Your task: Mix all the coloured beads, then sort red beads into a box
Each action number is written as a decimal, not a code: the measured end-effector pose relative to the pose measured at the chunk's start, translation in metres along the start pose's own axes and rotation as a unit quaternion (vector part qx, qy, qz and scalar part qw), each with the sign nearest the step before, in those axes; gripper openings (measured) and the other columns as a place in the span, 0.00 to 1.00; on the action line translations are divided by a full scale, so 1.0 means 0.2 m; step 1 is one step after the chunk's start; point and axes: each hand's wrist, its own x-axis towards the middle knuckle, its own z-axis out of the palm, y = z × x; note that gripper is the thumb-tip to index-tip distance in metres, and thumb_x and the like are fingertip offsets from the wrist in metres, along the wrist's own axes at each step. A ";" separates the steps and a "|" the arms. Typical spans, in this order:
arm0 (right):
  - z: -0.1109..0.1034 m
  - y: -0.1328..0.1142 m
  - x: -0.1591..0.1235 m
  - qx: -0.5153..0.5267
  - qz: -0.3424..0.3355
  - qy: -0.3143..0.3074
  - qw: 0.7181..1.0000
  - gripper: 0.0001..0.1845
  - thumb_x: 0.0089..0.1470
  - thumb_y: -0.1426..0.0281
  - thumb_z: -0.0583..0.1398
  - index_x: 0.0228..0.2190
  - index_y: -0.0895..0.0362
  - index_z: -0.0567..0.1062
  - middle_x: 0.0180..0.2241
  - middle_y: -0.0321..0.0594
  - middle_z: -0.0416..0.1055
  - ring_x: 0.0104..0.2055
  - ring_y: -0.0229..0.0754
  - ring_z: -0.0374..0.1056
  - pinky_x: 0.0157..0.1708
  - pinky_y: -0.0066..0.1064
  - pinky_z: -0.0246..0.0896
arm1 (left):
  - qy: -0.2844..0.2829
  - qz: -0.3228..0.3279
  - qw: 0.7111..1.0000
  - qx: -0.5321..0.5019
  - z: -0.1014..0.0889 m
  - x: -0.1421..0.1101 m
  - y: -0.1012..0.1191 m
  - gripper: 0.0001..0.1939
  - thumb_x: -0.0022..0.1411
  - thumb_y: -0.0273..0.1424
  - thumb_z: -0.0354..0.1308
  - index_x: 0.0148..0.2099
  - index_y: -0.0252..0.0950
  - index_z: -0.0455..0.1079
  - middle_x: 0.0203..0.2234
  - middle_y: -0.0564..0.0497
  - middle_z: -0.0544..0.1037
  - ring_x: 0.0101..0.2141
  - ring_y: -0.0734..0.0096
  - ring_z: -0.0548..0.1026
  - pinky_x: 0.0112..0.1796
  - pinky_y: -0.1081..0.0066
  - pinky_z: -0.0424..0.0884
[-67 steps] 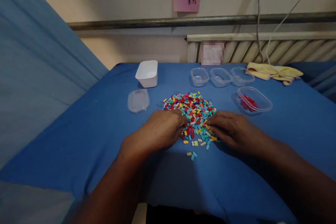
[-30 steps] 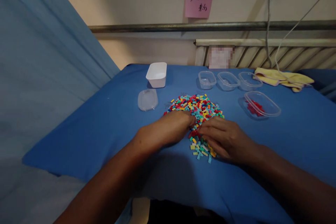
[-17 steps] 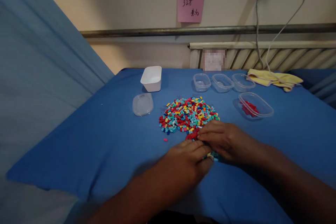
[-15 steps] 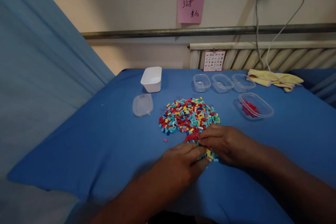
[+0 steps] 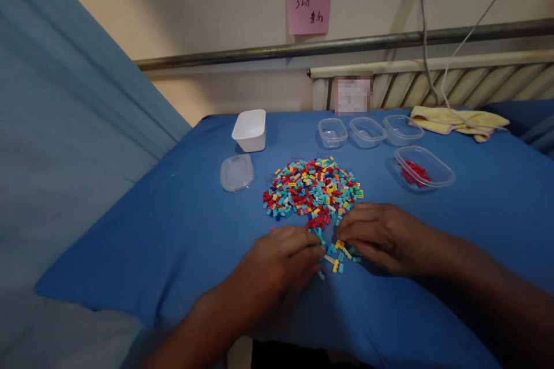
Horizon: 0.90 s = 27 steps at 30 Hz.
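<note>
A mound of small multicoloured toy building bricks (image 5: 311,187) lies mid-table, with a cluster of red bricks (image 5: 318,221) at its near edge. Several yellow, cream and light blue bricks (image 5: 336,259) are scattered on the cloth between my hands. My left hand (image 5: 288,253) rests at the left of these, its fingers bent and pressed together; anything inside is hidden. On the other side, my right hand (image 5: 378,236) is closed palm down, fingertips among loose bricks, and I cannot make out what it holds. A clear tub (image 5: 437,176) at the right contains red bricks (image 5: 413,173).
Three clear tubs (image 5: 367,134) stand along the back of the blue cloth (image 5: 190,230). A white container (image 5: 251,131) and a translucent lid (image 5: 237,173) are at the left. A yellow cloth (image 5: 459,121) lies back right, under a hanging white cable (image 5: 470,34).
My hands have moved apart, the left one leftward and the right one slightly rightward. Scattered bricks that were mostly covered now show between them. The view has shifted slightly.
</note>
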 end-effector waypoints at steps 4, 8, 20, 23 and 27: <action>0.00 0.07 -0.02 -0.073 0.065 0.083 0.992 0.11 0.71 0.73 0.59 0.47 0.55 0.81 0.41 0.44 0.82 0.43 0.45 0.77 0.44 0.37 0.71 | -0.017 -0.081 0.995 0.054 -0.10 0.09 -0.05 0.13 0.80 0.29 0.51 0.54 0.37 0.77 0.44 0.43 0.80 0.46 0.60 0.77 0.47 0.63 0.74; -0.03 0.06 -0.02 -0.049 0.083 0.054 0.994 0.11 0.71 0.73 0.59 0.47 0.54 0.81 0.39 0.41 0.82 0.41 0.44 0.77 0.42 0.35 0.70 | -0.091 -0.073 0.992 0.044 -0.13 0.21 -0.10 0.13 0.79 0.28 0.52 0.55 0.38 0.77 0.44 0.44 0.78 0.45 0.60 0.78 0.45 0.65 0.73; -0.04 -0.02 0.00 0.033 0.083 -0.012 0.996 0.09 0.72 0.64 0.63 0.48 0.52 0.81 0.41 0.38 0.82 0.43 0.42 0.77 0.44 0.33 0.70 | -0.164 -0.072 0.983 -0.036 -0.23 0.31 -0.17 0.07 0.73 0.23 0.57 0.41 0.36 0.74 0.38 0.50 0.78 0.39 0.66 0.75 0.39 0.69 0.67; -0.02 0.01 0.01 -0.008 0.091 0.044 0.995 0.10 0.74 0.65 0.59 0.47 0.53 0.81 0.38 0.40 0.81 0.41 0.43 0.76 0.42 0.35 0.70 | -0.154 -0.075 0.984 -0.052 -0.23 0.26 -0.19 0.06 0.71 0.23 0.59 0.48 0.37 0.74 0.44 0.50 0.78 0.43 0.65 0.76 0.43 0.69 0.69; 0.03 0.04 0.04 -0.049 0.095 0.108 0.988 0.09 0.71 0.71 0.60 0.48 0.54 0.80 0.42 0.44 0.81 0.44 0.46 0.77 0.44 0.37 0.72 | -0.145 -0.083 0.985 -0.052 -0.23 0.21 -0.20 0.11 0.70 0.25 0.62 0.53 0.39 0.74 0.46 0.50 0.77 0.46 0.63 0.76 0.47 0.67 0.70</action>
